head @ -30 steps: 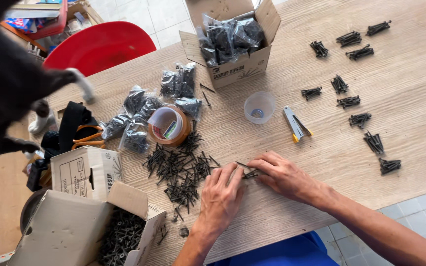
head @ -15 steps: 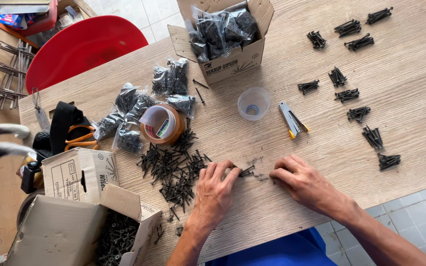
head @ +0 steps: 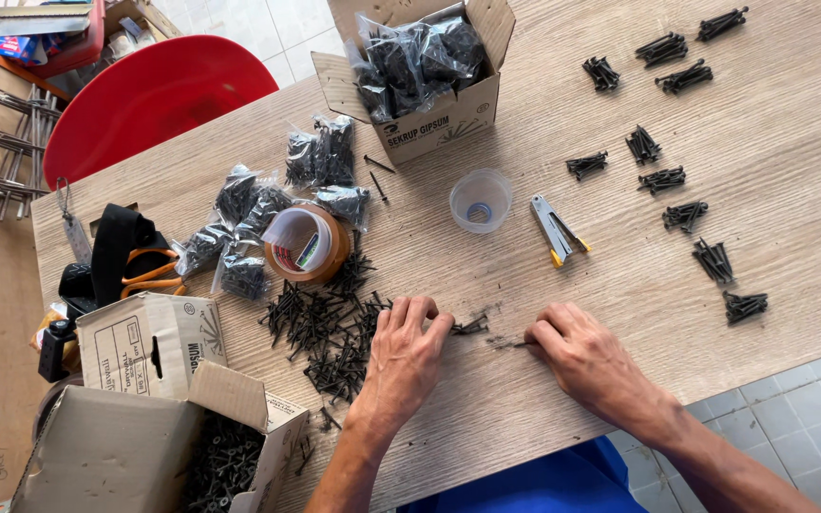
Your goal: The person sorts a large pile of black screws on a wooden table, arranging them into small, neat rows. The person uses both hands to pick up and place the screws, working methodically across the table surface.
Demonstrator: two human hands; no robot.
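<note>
Black screws (head: 472, 326) between left hand (head: 406, 356), right hand (head: 586, 356).

Screws (head: 330, 328): black, loose heap.
Screw bundles (head: 684, 216): black.
Tabletop (head: 791, 142): pale wood grain, streaked.
Chair (head: 149, 95): red.
Tape roll (head: 308, 244): brown, clear core.
Scissors (head: 154, 275): orange handles.
Strap (head: 116, 242): black.
Stapler (head: 556, 228): silver, yellow tips.
Cup (head: 480, 199): clear, bluish base.
Boxes (head: 149, 342): tan cardboard, black print.
Bags (head: 320, 157): clear film, black contents.
Floor (head: 810, 399): grey tiles.
Cloth (head: 544, 480): blue.
</note>
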